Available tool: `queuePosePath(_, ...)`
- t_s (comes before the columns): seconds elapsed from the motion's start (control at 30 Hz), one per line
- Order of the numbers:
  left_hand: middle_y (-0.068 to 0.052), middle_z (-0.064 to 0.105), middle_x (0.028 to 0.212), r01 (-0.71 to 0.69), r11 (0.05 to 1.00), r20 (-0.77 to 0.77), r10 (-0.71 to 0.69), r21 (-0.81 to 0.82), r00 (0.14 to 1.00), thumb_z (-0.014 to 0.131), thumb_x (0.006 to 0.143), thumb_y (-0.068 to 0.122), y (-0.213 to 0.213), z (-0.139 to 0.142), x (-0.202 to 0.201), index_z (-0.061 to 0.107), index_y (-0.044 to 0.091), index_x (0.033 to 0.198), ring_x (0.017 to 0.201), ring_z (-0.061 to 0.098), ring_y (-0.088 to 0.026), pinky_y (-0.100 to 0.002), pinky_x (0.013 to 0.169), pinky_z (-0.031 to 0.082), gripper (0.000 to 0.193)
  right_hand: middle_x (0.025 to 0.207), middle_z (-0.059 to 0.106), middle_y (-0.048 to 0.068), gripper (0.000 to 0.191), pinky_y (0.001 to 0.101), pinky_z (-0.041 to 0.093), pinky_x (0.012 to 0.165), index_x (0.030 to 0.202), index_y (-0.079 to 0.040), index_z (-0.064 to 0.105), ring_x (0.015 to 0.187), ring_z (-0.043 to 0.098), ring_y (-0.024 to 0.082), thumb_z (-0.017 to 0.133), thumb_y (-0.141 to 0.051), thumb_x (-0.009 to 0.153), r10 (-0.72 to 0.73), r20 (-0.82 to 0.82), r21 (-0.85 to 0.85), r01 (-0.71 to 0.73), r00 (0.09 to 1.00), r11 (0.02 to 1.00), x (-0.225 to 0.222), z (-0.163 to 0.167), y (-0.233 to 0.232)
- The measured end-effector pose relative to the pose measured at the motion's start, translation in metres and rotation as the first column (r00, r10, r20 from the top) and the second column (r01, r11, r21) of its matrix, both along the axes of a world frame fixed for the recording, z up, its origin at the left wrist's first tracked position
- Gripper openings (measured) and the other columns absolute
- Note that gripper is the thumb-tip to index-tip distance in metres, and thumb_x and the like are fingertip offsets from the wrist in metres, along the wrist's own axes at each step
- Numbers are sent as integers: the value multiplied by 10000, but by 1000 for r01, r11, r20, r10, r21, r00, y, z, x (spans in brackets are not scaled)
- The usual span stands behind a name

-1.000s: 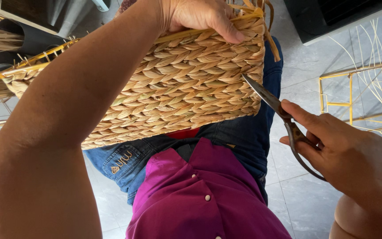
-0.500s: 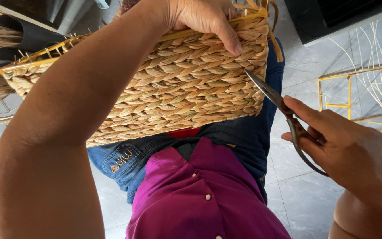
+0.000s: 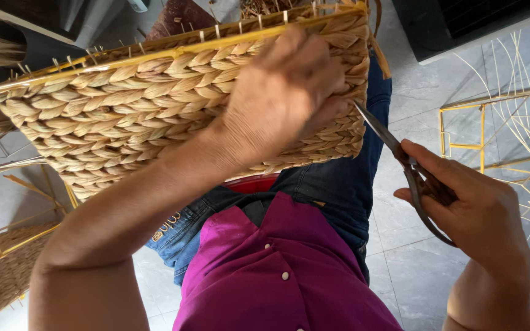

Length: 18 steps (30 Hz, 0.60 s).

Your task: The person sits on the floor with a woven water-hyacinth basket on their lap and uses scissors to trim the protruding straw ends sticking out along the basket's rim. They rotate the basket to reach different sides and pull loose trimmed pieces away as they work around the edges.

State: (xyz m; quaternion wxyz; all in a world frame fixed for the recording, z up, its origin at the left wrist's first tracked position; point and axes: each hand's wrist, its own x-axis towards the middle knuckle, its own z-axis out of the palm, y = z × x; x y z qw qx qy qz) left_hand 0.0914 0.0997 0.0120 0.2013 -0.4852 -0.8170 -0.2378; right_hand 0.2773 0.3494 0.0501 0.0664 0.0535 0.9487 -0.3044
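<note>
Left hand (image 3: 283, 98) lies spread, palm down, pressing the side of the woven basket (image 3: 124, 116), which rests across the lap on blue jeans (image 3: 345, 184). Right hand (image 3: 473, 214) is closed around the handles of dark scissors (image 3: 400, 159) (blade tips touching the basket's lower right edge). A yellow wire frame (image 3: 492, 116) stands on the floor tiles beyond.

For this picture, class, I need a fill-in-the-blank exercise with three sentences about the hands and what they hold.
1. The right hand holds ____ by the handles.
2. The left hand lies flat on the woven ____.
3. The blades' tip points at the basket's ____ end.

Missing words: scissors; basket; right
</note>
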Motion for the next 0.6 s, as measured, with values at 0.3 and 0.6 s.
queuePosePath(0.3, -52, 623, 906, -125, 989, 235, 104, 78, 966, 778, 915, 160, 5, -10, 11, 636, 89, 906, 952, 636, -257, -384, 881, 555, 159, 1039, 767, 85, 687, 235, 593, 692, 1414, -81, 631, 839, 733, 99, 850, -138, 766, 48, -107, -31, -51, 993, 998, -7, 4, -8)
queuePosePath(0.6, -63, 639, 871, -148, 989, 242, 139, 18, 960, 783, 871, 134, 9, -4, 9, 622, 90, 868, 906, 667, -251, -386, 807, 568, 167, 803, 722, 41, 668, 233, 483, 529, 1408, -98, 657, 632, 650, 81, 867, -210, 785, 151, -126, 96, -139, 980, 986, -27, 3, -8)
